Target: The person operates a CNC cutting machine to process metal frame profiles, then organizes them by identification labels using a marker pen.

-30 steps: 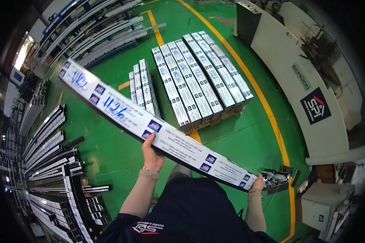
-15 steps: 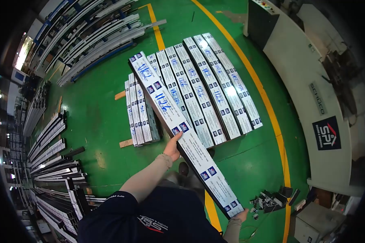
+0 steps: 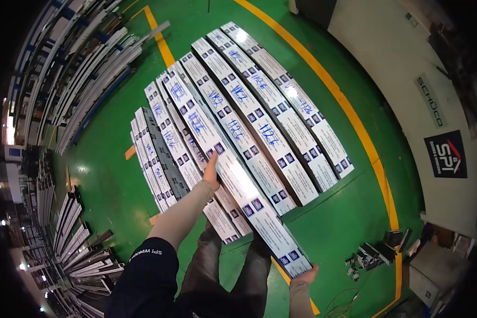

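A long profile bar (image 3: 237,177), covered in white printed film with blue logos and handwritten marker, slants across the middle of the view. My left hand (image 3: 211,172) grips its left edge near mid-length, thumb on the top face. Around the near end, low on the right, my right hand (image 3: 305,274) is closed. The bar's far part overlaps a row of similar wrapped bars (image 3: 259,127) lying side by side. Several more wrapped bars (image 3: 152,161) form a lower group at the row's left.
Metal profiles fill a rack (image 3: 98,69) at upper left, and more lie in piles (image 3: 82,238) lower left. Offcuts (image 3: 373,255) sit on the green floor by a yellow line (image 3: 380,175). A pale machine (image 3: 403,79) stands at right.
The held bar has moved forward and lower, over the row of bars, with both hands still on it. My view has shifted closer to the stack.
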Motion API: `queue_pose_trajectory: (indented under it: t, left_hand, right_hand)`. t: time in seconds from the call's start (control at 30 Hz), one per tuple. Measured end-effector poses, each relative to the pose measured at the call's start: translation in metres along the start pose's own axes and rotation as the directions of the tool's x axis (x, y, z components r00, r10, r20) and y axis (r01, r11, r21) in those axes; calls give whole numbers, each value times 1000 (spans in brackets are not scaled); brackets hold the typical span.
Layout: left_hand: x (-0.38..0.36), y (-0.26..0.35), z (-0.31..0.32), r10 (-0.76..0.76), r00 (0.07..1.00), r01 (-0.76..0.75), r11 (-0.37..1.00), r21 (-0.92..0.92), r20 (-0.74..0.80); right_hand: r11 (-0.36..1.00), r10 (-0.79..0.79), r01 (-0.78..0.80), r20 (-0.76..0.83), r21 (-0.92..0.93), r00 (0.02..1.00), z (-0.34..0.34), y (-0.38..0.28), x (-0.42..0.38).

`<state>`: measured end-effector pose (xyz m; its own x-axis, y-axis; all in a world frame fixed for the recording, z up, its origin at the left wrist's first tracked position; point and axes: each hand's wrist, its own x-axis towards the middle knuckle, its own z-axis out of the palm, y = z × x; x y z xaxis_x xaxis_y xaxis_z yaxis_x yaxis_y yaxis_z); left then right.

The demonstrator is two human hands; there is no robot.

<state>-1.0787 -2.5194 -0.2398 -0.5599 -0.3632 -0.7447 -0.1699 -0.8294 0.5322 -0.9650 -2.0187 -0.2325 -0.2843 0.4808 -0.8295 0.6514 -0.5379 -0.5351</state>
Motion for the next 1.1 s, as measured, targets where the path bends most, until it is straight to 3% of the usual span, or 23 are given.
queue_pose_trajectory:
  t: [0.1, 0.17, 0.3, 0.37, 0.47, 0.57, 0.63, 0.7, 0.73, 0.77, 0.8, 0.83, 0.87, 0.9, 1.1]
  left_hand:
    - [95, 12, -33, 55, 998, -55, 998, -8, 5]
    - [146, 30, -45, 107, 994, -104, 990, 98, -25]
    - [225, 60, -57, 234, 970, -220, 962, 162, -71]
    - [234, 73, -50, 213, 977, -211, 964, 164, 2]
    - [233, 84, -34, 305, 940, -241, 910, 338, -152]
    - [239, 82, -37, 305, 950, -237, 844, 482, -67]
    - [212, 88, -14, 213, 975, -150, 855, 497, -71]
    - [228, 83, -20, 234, 964, -138, 846, 515, -127]
    - [253, 83, -38, 317, 948, -173, 596, 784, -32]
    - [275, 79, -57, 328, 938, -203, 271, 941, 108]
    - [279, 79, -72, 286, 932, -304, 287, 908, 222]
    - [266, 78, -52, 194, 978, -178, 593, 785, 75]
    - [251, 78, -30, 96, 993, -39, 827, 560, -73]
    - [232, 75, -8, 191, 976, -115, 861, 496, -106]
    - [239, 74, -1, 165, 957, 22, 778, 628, -239]
  right_hand:
    - [999, 0, -4, 99, 45, 995, 73, 27, -5]
    - [997, 16, -27, 158, 66, 987, 127, 47, -8]
    - [995, 89, -98, 222, 34, 971, 188, 87, 7]
    - [997, 53, -64, 253, 35, 966, 205, 100, 11]
    - [993, 71, -89, 213, 76, 974, 219, 115, 27]
    - [991, 78, -102, 251, 83, 965, 237, 110, 21]
    - [994, 75, -90, 226, 57, 971, 252, 97, 9]
    - [997, 60, -70, 277, 29, 959, 264, 92, 2]
    - [997, 60, -70, 322, 19, 945, 261, 96, 13]
    - [998, 47, -56, 337, 17, 940, 246, 95, 25]
    - [994, -19, 42, 220, -101, 975, 237, 96, 32]
    - [966, -92, 115, 109, -231, 990, 235, 95, 37]
    - [951, -173, 205, 153, -231, 973, 237, 89, 32]
    - [930, -240, 287, 213, -230, 947, 240, 88, 27]
    - [972, -186, 221, 334, -72, 924, 237, 87, 43]
